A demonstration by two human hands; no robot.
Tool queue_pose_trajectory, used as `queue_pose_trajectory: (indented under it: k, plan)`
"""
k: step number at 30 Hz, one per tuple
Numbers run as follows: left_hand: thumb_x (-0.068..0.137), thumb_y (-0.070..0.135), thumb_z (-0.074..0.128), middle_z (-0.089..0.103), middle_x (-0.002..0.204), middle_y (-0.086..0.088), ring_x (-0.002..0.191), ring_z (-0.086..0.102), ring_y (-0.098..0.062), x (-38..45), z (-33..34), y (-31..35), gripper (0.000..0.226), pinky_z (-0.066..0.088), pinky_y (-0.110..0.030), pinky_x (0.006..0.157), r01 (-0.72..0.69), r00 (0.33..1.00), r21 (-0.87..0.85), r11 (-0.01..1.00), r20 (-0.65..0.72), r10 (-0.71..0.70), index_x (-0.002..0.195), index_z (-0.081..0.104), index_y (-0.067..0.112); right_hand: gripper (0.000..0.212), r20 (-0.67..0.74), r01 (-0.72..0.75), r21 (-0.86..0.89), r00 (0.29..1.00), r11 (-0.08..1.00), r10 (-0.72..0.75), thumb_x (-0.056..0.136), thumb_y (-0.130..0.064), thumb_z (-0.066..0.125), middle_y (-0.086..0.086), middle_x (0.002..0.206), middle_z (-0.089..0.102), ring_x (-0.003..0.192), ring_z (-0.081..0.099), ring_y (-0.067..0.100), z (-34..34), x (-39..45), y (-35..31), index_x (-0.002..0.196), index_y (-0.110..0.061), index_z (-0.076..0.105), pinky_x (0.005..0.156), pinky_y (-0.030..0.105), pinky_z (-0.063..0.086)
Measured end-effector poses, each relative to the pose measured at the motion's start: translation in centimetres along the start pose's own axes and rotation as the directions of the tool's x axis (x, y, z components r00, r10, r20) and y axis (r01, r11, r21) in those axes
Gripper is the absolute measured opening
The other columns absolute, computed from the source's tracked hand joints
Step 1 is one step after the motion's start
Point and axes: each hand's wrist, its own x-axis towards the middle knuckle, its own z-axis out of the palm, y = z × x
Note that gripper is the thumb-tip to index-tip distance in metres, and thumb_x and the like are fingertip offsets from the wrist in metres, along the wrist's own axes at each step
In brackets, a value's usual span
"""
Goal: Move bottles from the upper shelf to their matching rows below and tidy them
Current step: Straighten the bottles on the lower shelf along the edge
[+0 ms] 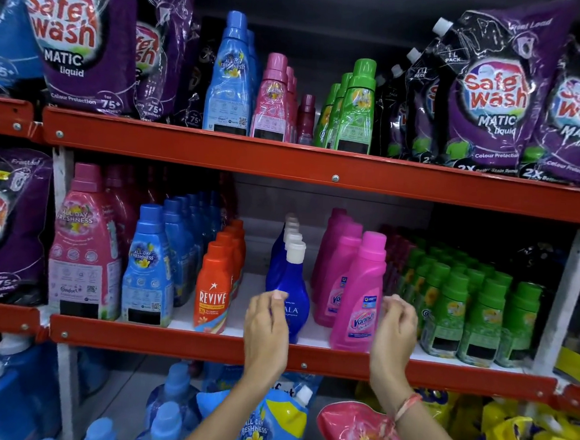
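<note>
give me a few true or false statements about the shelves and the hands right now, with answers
1. The tall light blue plastic bottle stands on the upper red metal shelf. True.
2. The left hand grips the orange Revive bottle. False: it is curled in front of the dark blue white-capped bottle, beside the orange one.
3. The bright pink Vanish bottle stands at the front of the lower shelf. True.
4. The right hand holds a green bottle. False: it holds nothing visible, next to the Vanish bottle.
5. The green plastic bottles on the upper shelf lie flat. False: they stand upright.
</note>
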Motion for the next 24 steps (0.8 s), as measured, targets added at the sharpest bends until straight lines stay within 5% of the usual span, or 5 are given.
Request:
queue_pose_trajectory:
  k: [4, 10, 17, 21, 24]
  plan:
    - [0.099, 0.050, 0.026, 0.068, 0.104, 0.006, 0.103, 0.061, -0.010, -0.6, 1.9, 0.8, 0.045, 0.043, -0.034, 0.099, 0.132, 0.948, -0.026, 0.991, 0.294, -0.118, 0.097, 0.064, 0.024, 0.062, 0.167, -0.298, -0.089, 0.936, 0.950, 0.309, 0.099, -0.051, 0.026, 0.014, 0.151, 0.042, 0.138, 0.040, 0.031, -0.7, 2.8, 0.4, 0.145, -0.011, 0.038, 0.111, 0.044, 0.031]
    - [0.087, 0.073, 0.008, 0.054, 0.138, 0.001, 0.128, 0.046, -0.011, -0.9, 3.6, 2.2, 0.082, 0.024, -0.026, 0.106, 0.217, 0.733, 0.128, 0.968, 0.633, -0.249, 0.145, 0.041, 0.024, 0.063, 0.437, -0.342, -0.093, 0.830, 0.935, 0.346, 0.100, -0.050, 0.021, 0.019, 0.142, 0.053, 0.130, 0.051, 0.030, -0.9, 3.0, -0.2, 0.138, -0.008, 0.048, 0.102, 0.036, 0.038]
    - [0.066, 0.094, 0.005, 0.037, 0.154, 0.002, 0.146, 0.022, -0.021, -0.8, 4.0, 2.4, 0.110, 0.008, -0.049, 0.122, 0.269, 0.650, 0.135, 0.954, 0.705, -0.284, 0.149, 0.032, 0.027, 0.071, 0.511, -0.299, -0.170, 0.788, 0.939, 0.343, 0.097, -0.057, 0.018, 0.018, 0.138, 0.057, 0.127, 0.054, 0.029, -1.6, 3.7, 0.6, 0.138, -0.008, 0.049, 0.112, 0.042, 0.036]
    - [0.029, 0.106, 0.040, 0.034, 0.153, 0.005, 0.137, 0.036, -0.019, 2.6, 7.4, -5.8, 0.141, 0.028, -0.041, 0.116, 0.420, 0.663, 0.037, 0.907, 0.671, -0.334, 0.147, 0.030, 0.029, 0.077, 0.527, -0.277, -0.232, 0.770, 0.932, 0.360, 0.094, -0.063, 0.017, 0.017, 0.122, 0.066, 0.112, 0.062, 0.026, -1.7, 4.0, 1.0, 0.131, -0.009, 0.056, 0.102, 0.037, 0.043]
    - [0.083, 0.080, 0.019, 0.036, 0.139, 0.015, 0.139, 0.032, -0.011, 0.4, 4.6, 2.2, 0.087, 0.020, -0.030, 0.115, 0.388, 0.665, 0.069, 0.919, 0.669, -0.332, 0.150, 0.022, 0.024, 0.069, 0.534, -0.276, -0.240, 0.763, 0.931, 0.364, 0.093, -0.064, 0.019, 0.005, 0.097, 0.071, 0.098, 0.067, 0.020, -1.9, 4.2, 1.1, 0.118, -0.014, 0.060, 0.090, 0.030, 0.047]
